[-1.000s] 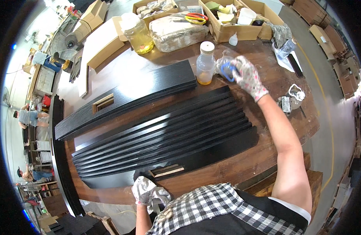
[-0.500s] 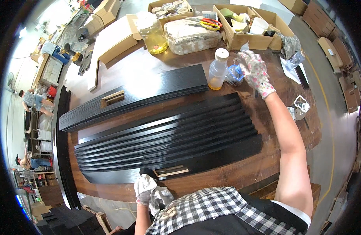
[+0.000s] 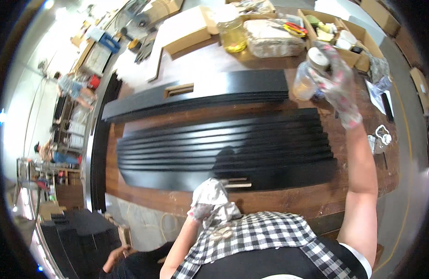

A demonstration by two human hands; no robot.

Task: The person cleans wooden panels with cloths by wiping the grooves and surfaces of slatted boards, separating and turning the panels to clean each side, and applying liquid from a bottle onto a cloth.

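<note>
My right hand (image 3: pixel 340 88), in a white glove with pink spots, is blurred at the right of the table. Its fingers curl round the white-capped top of a clear plastic bottle (image 3: pixel 303 83) with some amber liquid in it. The bottle leans to the right; whether its base is off the table I cannot tell. My left hand (image 3: pixel 201 210), gloved too, is closed on a crumpled white cloth (image 3: pixel 213 191) at the table's near edge. Beyond that cloth lie overlapping black boards (image 3: pixel 223 149), the nearest with a rectangular slot.
A second stack of black boards (image 3: pixel 242 83) lies farther back. Behind stand a big jar of yellow liquid (image 3: pixel 233 35), a wrapped bundle (image 3: pixel 275 42) with scissors on top, and an open carton (image 3: pixel 333 46). A person (image 3: pixel 116 260) is close by at lower left; others work far left.
My right hand has come over the white-capped bottle and taken hold of its top, tilting it. The view has shifted, moving the table's things rightward. My left hand still holds the cloth.
</note>
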